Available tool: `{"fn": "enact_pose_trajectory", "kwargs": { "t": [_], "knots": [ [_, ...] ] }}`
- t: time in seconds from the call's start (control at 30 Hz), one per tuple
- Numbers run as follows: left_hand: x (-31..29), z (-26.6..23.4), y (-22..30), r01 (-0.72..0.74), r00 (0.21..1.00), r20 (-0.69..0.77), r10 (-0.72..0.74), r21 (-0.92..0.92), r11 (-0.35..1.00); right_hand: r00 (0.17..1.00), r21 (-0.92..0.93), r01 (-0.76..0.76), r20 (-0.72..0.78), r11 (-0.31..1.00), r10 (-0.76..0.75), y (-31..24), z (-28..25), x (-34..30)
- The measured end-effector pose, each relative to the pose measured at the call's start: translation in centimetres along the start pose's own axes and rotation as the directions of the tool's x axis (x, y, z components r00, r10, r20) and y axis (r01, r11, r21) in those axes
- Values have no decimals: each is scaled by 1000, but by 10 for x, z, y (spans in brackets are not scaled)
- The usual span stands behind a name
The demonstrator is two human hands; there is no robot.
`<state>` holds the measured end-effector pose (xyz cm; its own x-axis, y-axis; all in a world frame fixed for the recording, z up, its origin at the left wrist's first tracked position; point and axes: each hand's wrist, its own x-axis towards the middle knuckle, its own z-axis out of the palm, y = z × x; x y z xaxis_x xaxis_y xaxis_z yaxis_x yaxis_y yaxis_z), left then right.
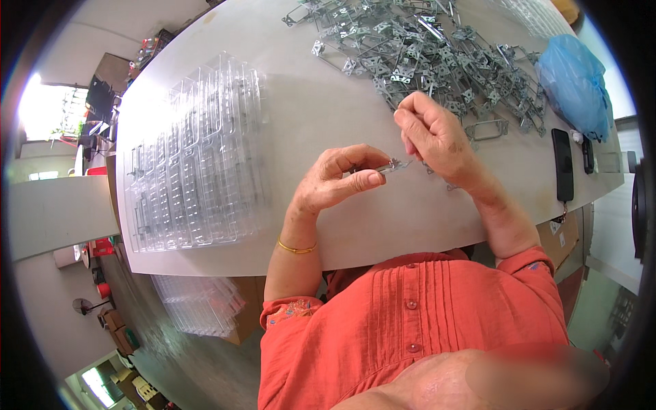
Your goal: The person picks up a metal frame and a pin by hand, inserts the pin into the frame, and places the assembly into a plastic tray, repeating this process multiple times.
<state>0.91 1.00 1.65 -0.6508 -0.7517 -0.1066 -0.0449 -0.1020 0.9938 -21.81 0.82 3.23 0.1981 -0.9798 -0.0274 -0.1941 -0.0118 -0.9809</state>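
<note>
My left hand (340, 179) pinches a small grey metal bracket (394, 165) between thumb and fingers, just above the white table (321, 116). My right hand (432, 133) is closed on the other end of the same bracket, fingers curled down. Both hands meet near the table's middle. Behind my right hand lies a big heap of like metal brackets (424, 55). A stack of clear plastic trays (195, 157) sits to the left of my left hand.
A blue plastic bag (574, 82) lies at the right end of the table, with two dark phones (562, 164) beside it. More clear trays (198, 304) rest on a cardboard box below the table edge. A cardboard box (560, 236) stands on the right.
</note>
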Motion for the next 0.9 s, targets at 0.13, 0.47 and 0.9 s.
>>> {"fn": "enact_pose_trajectory", "kwargs": {
  "t": [0.13,0.47,0.9],
  "knots": [
    [1,1,-10,-34,992,-123,14,-165,986,997,154,-56,-34,986,62,-9,-4,1],
    [6,-5,-17,-111,970,-235,60,-211,971,969,117,-181,190,977,157,-17,2,-8],
    [6,-6,-13,-285,931,-289,222,-197,938,964,120,-195,204,973,168,-7,-5,-3]
  ]
}}
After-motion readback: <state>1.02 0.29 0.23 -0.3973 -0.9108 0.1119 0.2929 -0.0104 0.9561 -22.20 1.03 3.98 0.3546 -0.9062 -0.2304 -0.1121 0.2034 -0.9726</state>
